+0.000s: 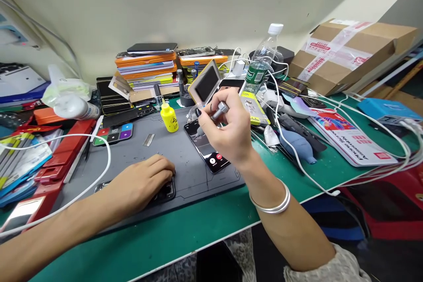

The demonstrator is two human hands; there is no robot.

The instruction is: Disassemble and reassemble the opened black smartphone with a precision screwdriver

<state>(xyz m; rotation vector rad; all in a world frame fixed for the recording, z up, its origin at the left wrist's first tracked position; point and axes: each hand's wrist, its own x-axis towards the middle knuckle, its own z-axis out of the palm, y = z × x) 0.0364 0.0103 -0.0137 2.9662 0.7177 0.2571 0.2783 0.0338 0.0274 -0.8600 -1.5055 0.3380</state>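
Observation:
My left hand (145,180) lies over a dark opened-up phone (169,190) on the grey work mat (188,180). Its fingers are bent together around the phone's upper side, and the hand covers most of it. Raised above the mat, my right hand (231,130) is closed around a slim tool with a grey metal cap, which looks like a screwdriver (222,108); its tip is hidden. Below and behind that hand lies a lit phone (209,154) showing a call screen. A yellow dropper bottle (169,116) stands between the hands, and a small metal blade (148,139) is left of it.
Stacked orange and yellow phone cases (145,68) stand along the wall. A water bottle (259,68), a blue air blower (299,144) and a boxed screen assembly (353,136) are on the right. White cables (287,145) cross both sides. A cardboard box (350,53) leans behind.

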